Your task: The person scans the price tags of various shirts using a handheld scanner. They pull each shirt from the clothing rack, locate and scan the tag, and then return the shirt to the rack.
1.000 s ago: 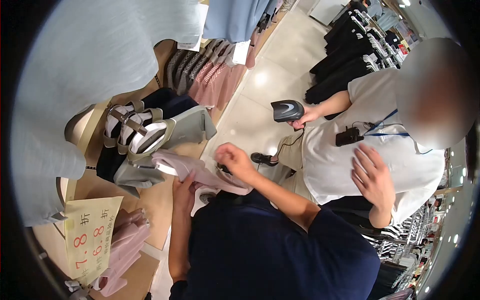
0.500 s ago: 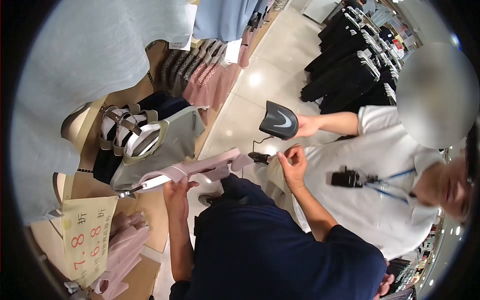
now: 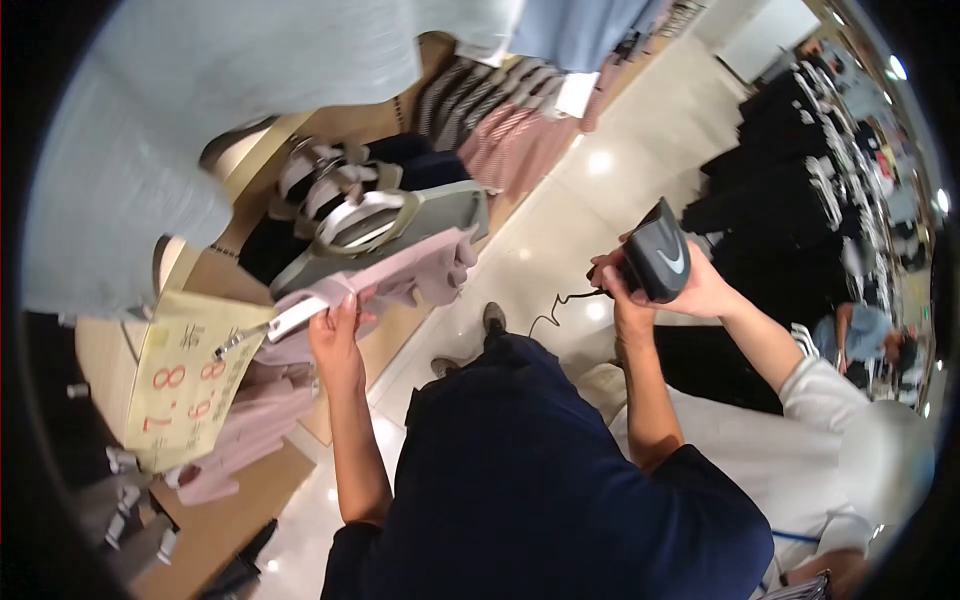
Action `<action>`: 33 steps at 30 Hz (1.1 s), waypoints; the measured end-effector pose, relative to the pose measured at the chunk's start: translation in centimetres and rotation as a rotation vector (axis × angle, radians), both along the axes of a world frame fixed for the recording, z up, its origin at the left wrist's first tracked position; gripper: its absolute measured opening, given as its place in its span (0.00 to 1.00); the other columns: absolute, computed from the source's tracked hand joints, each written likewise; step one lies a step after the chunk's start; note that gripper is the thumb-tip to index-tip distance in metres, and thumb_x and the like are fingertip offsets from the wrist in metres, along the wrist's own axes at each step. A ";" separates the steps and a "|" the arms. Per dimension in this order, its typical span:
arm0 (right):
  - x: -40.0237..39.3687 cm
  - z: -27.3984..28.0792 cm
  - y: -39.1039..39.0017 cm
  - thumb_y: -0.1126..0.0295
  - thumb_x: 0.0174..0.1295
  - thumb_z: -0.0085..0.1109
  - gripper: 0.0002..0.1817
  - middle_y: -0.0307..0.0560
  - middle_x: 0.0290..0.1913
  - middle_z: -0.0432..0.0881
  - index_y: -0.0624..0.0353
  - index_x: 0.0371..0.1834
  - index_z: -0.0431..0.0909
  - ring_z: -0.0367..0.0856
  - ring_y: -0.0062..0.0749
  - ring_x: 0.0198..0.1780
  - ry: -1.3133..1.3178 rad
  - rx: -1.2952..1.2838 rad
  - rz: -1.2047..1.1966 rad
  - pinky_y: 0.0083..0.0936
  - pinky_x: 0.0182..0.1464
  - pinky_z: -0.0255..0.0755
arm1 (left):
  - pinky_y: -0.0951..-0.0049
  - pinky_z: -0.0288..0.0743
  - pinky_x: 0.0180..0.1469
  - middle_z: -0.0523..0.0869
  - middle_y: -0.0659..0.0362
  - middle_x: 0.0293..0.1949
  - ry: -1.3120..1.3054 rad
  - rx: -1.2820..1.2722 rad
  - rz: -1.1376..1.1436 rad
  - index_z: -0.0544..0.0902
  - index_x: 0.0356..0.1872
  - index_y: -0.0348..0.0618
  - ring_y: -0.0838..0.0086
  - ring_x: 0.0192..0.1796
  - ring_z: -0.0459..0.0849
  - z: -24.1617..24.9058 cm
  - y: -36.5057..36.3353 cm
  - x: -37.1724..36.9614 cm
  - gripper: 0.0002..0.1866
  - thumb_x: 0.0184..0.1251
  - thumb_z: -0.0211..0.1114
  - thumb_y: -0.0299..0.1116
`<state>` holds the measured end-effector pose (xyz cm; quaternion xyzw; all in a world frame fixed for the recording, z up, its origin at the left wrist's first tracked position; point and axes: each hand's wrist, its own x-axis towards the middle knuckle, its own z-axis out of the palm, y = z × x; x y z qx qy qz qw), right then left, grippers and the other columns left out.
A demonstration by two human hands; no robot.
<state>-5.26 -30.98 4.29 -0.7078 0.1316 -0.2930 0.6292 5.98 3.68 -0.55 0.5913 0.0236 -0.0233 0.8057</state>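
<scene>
Shop aisle, pale glossy floor, black clothes hanging in rows on the far side, wooden shelf unit on the near side. Big pale blue clothes hang over the top of the view. Co-worker in a white top stands at the right, one arm reaching in. Striped shirts hang in a row further along the shelf unit, grey top and others nearer. Yellow sign reads 7.8 and 6.8 in red, more pink clothes just behind and below it

Pink shirt is on a white hanger, held out in front of the grey top. Left hand is clamped on the shirt beside the hanger, hook pointing toward the sign

Scanner is up over the floor, well apart from the shirt. Right hand has fingers closed on its handle side, grip partly hidden. Co-worker's hand is on it too, from the other side. Thin black cord dangles below
</scene>
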 end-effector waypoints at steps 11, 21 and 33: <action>8.6 -0.4 4.2 0.65 0.61 0.64 0.14 0.41 0.24 0.71 0.62 0.41 0.73 0.73 0.27 0.25 0.092 0.324 0.703 0.34 0.42 0.74 | 0.76 0.75 0.39 0.91 0.53 0.35 -0.025 0.064 0.263 0.83 0.41 0.36 0.70 0.41 0.90 1.2 3.6 -2.1 0.06 0.73 0.65 0.30; 15.1 -4.7 4.6 0.76 0.62 0.70 0.15 0.38 0.46 0.84 0.64 0.51 0.81 0.81 0.24 0.43 0.288 -0.070 1.021 0.24 0.52 0.75 | 0.77 0.73 0.36 0.91 0.59 0.30 0.166 0.254 0.293 0.88 0.34 0.35 0.81 0.30 0.82 -0.3 -2.3 -6.4 0.11 0.71 0.67 0.35; 17.3 -8.9 -0.1 0.83 0.56 0.64 0.19 0.50 0.46 0.87 0.67 0.53 0.79 0.84 0.30 0.48 0.162 -0.322 1.221 0.27 0.52 0.75 | 0.78 0.71 0.31 0.88 0.61 0.25 0.324 0.288 0.450 0.83 0.24 0.35 0.84 0.27 0.81 0.0 -12.7 -6.5 0.16 0.71 0.68 0.35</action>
